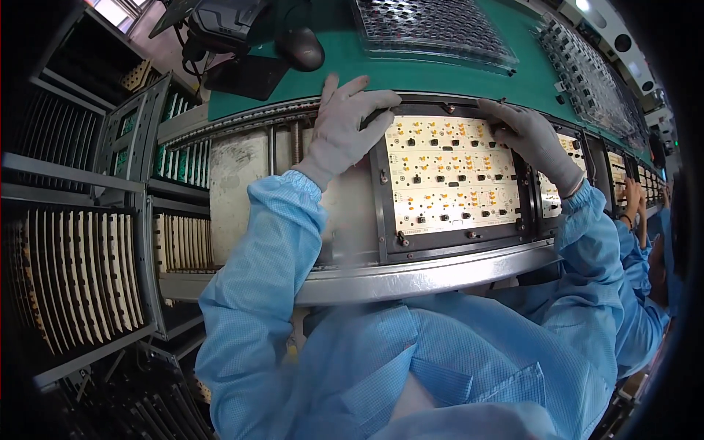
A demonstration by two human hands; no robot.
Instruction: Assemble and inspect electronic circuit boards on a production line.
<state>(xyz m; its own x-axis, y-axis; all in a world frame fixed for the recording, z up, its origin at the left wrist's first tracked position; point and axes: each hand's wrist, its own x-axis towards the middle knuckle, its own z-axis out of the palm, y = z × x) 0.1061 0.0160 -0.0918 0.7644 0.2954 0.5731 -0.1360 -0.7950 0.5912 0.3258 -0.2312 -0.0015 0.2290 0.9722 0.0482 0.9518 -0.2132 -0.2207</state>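
A cream circuit board [453, 174] with rows of small yellow and black parts lies in a black frame fixture [381, 198] on the rail line before me. My left hand [348, 128], in a pale glove, is at the fixture's upper left corner, its fingers apart and its thumb and forefinger by the edge. At the upper right of the board, my right hand [535, 139], gloved too, reaches over with fingers spread and bent, nothing visible between them. What its fingertips touch is hard to make out. Beneath my right wrist a second board [550, 194] shows in part.
Behind the line, a green mat [334, 77] bears a mouse [301, 49] and clear trays [440, 33] of small black parts. Racks of boards [81, 271] stand at the left. A metal rail [440, 271] runs along the front. Another person's hands [634, 198] work farther right.
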